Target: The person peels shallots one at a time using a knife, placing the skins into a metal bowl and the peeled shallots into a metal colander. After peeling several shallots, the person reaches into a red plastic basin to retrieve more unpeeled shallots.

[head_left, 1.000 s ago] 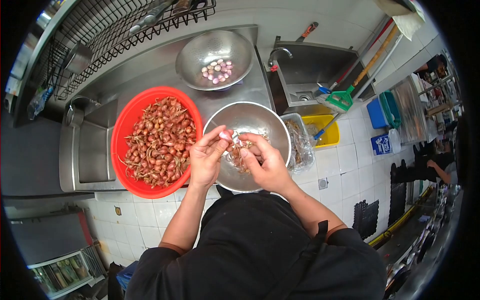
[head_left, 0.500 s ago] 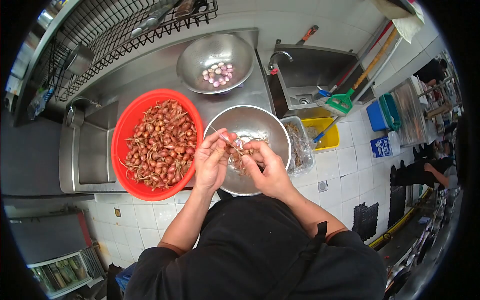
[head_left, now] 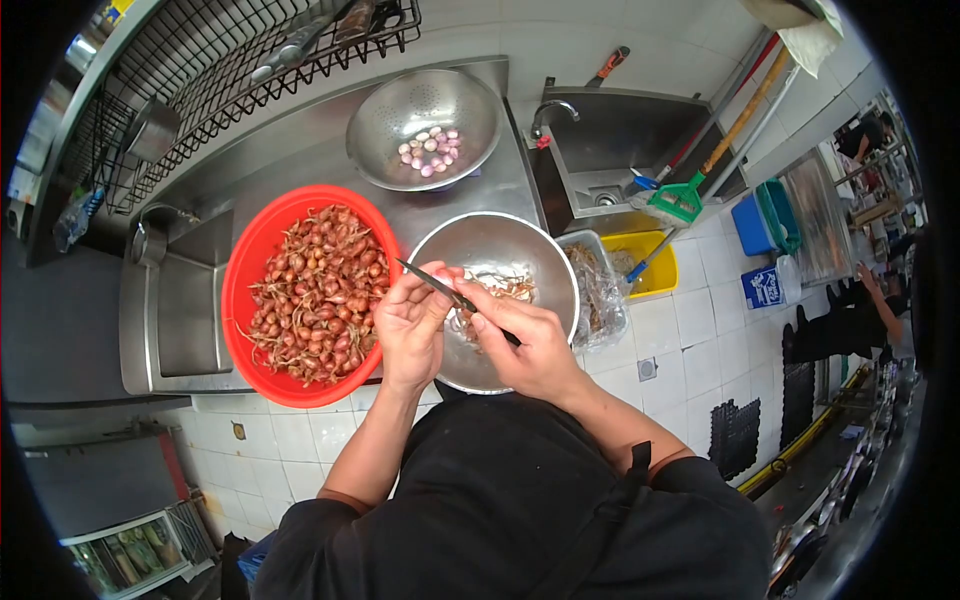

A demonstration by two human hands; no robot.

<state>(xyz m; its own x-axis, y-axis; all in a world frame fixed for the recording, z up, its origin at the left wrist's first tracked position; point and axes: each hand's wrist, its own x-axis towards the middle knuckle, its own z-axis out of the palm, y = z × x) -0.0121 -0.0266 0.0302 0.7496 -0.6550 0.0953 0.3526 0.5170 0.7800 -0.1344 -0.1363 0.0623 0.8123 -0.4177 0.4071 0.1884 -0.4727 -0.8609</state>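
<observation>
My right hand (head_left: 525,340) is closed on a small dark knife (head_left: 440,288), its blade pointing up and left over the steel bowl. My left hand (head_left: 410,325) is beside the blade, fingers pinched round a shallot (head_left: 447,273) that is mostly hidden. Below both hands, the steel bowl (head_left: 545,255) holds peelings. At the left, a red basin (head_left: 240,270) is full of unpeeled shallots (head_left: 320,290) with roots and dry stalks. Behind the bowl, a steel colander (head_left: 375,115) contains several peeled shallots (head_left: 430,150).
Right of the bowl stand a plastic-lined tub (head_left: 600,290) and a yellow bucket (head_left: 662,278). A sink (head_left: 185,320) is at the left, another (head_left: 605,190) at back right. A wire rack (head_left: 230,85) hangs above. A person (head_left: 845,330) is at the far right.
The knife blade now shows between my hands, tilted up and left. My right hand has turned and my fingers have shifted. The person at the far right has moved an arm.
</observation>
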